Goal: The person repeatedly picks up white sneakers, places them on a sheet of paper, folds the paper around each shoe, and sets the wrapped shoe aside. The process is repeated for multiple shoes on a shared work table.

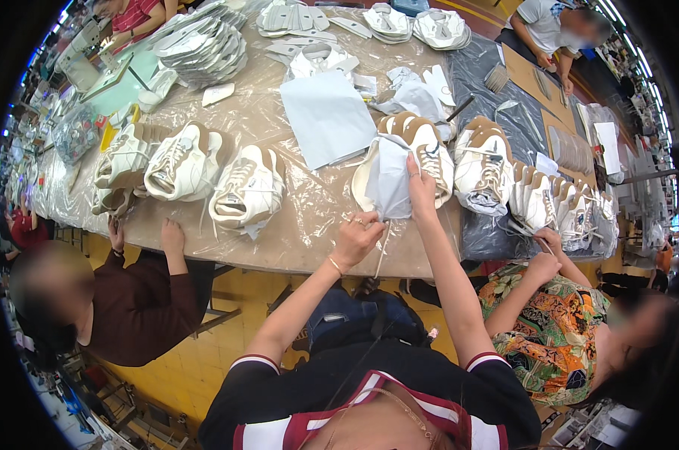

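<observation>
Over the front of the desk (pixel 302 236), a pale sheet (pixel 391 180) is clamped by fingers of the right hand (pixel 422 189), whether the cord (pixel 382 251) is pinched by the left hand (pixel 356 240) cannot be told, sheet positioning is presumably in hand, and steady holding seems required next.

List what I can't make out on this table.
In the head view:
Middle of the white, curved shoe part: covered by the pale grey, flat sheet.
Whether the bare left hand grips the thin, pale cord: its curled fingers hide the contact.
Far side of the blue, box-like container: cut off by the upper edge.
Contents of the clear plastic bag: too small and blurred.
</observation>
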The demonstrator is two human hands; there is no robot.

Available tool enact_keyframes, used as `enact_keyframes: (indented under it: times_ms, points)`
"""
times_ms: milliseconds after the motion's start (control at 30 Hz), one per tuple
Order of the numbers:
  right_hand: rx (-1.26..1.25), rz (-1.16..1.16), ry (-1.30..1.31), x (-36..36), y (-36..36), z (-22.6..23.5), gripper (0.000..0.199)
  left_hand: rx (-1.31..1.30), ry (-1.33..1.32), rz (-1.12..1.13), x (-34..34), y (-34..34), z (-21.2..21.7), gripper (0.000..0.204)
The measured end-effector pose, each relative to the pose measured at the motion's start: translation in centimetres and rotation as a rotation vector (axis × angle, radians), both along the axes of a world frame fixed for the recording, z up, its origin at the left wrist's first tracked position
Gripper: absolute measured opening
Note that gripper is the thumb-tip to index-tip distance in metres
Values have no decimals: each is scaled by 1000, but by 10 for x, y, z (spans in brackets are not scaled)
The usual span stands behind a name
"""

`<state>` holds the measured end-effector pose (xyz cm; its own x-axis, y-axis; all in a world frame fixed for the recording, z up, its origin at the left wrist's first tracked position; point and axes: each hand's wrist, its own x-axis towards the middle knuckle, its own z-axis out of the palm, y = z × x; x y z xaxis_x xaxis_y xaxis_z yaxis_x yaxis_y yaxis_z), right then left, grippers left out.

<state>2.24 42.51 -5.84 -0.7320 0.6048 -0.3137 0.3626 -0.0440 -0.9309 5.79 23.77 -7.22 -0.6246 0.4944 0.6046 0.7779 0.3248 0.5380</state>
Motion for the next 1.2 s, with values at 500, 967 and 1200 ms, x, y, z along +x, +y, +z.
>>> enact_keyframes:
  times_ms: [500, 967, 1200]
  points:
    - [505, 282, 222, 41, -92, 10, 41, 983, -1589, 11, 31, -2, -53, 60]
    - [696, 703, 154, 77, -100, 13, 55, 1330, -1969, -447, 13, -45, -56, 72]
    - [808, 929, 81, 95, -84, 7, 38, 1010, -1828, 90, 27, -36, -73, 74]
